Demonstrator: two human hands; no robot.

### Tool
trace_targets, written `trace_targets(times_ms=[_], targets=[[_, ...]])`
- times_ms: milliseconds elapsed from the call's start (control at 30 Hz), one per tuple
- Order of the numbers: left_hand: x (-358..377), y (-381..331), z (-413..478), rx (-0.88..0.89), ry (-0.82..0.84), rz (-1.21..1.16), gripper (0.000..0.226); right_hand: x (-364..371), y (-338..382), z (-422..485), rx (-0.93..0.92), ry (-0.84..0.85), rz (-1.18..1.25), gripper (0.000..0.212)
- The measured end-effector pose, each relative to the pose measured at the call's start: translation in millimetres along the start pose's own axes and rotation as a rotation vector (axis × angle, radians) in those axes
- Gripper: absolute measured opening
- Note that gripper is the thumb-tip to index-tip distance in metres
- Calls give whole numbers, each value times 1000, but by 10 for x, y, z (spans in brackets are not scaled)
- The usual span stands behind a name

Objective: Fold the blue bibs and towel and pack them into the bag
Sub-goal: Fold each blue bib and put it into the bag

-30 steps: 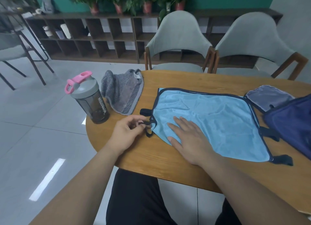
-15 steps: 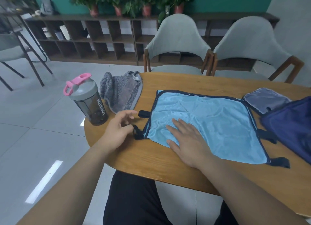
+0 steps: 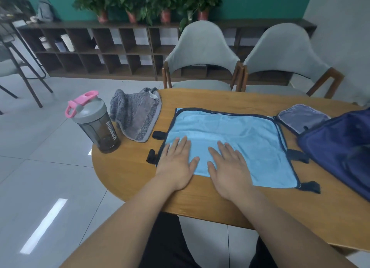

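A light blue bib (image 3: 240, 141) with dark navy trim and short navy straps lies spread flat on the wooden table (image 3: 128, 171). My left hand (image 3: 176, 163) rests palm down on the bib's near left corner, fingers apart. My right hand (image 3: 228, 167) lies flat beside it on the bib's near edge. A grey towel (image 3: 138, 115) sits crumpled at the table's far left, hanging partly over the edge. A navy bag (image 3: 340, 153) lies at the right. A second, greyish-blue folded bib (image 3: 302, 117) lies just behind the bag.
A dark shaker bottle (image 3: 96, 123) with a grey lid and pink cap stands at the table's left edge, beside the towel. Two grey chairs (image 3: 202, 53) stand behind the table. Tiled floor lies to the left.
My left hand let go of the bib's left strap and moved right onto the bib, palm down. The strap now lies straight. My right hand stayed flat on the cloth.
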State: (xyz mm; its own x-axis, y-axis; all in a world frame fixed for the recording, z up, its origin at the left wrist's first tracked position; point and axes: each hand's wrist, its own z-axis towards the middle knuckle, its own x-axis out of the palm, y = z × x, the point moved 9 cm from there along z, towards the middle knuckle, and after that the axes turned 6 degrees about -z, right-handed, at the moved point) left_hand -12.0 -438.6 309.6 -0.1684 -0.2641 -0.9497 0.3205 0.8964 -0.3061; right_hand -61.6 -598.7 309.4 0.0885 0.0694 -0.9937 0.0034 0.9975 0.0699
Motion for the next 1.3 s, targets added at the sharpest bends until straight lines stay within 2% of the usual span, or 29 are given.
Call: trace_targets(times_ms=[167,433,567,700,767,900,1067,1200,1300], targets=[[-55,258,-54,-50,96,94,81,17,-358,-20,68,69,-7,85],[-88,376,-117,-61,132,103,80,-118,-1157,-197,207,120,-61,84],[-188,177,-108,-94,39,162,73,-146,-1116,-196,215,129,-78,78],[-182,-348,-19,48,-86,69,66,-231,-822,-140,118,64,-59,73],[-93,-516,63,104,-80,13,66,-168,-727,-139,77,79,-4,75],[79,-367,198,9,45,39,78,-75,-1033,-216,185,149,34,80],[134,-405,17,63,131,38,81,-89,-1144,-418,225,180,13,78],[-19,-511,83,82,10,2,79,-283,-1042,-228,234,95,1,75],[-102,-452,382,28,-68,1,78,-309,-1020,226,140,84,12,77]])
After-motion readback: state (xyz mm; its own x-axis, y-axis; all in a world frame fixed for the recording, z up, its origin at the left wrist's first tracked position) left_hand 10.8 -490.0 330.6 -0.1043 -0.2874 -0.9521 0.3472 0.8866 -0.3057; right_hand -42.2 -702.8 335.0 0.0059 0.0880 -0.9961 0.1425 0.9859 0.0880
